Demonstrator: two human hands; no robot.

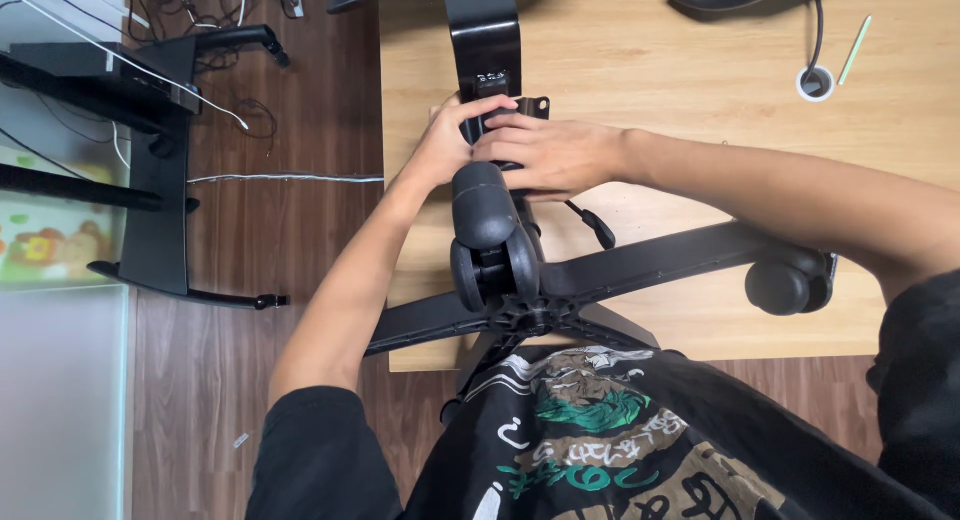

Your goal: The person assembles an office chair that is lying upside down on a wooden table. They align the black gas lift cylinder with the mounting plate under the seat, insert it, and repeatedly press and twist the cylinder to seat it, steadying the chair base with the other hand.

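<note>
An upturned black chair base (560,290) is lying across the near edge of a light wooden table (680,70), its castor (487,230) pointing upward. The left hand (445,140) is curling closed around the black bracket (487,40) near the table's left edge, while the right hand (550,155) is lying over it, fingers (520,125) pressing flat. A second castor (785,283) is sitting toward the near right corner.

Light wooden table (690,90) on brown plank floor (300,220) carries an upturned black chair base (620,270); a green pen (855,50) lies far right.
</note>
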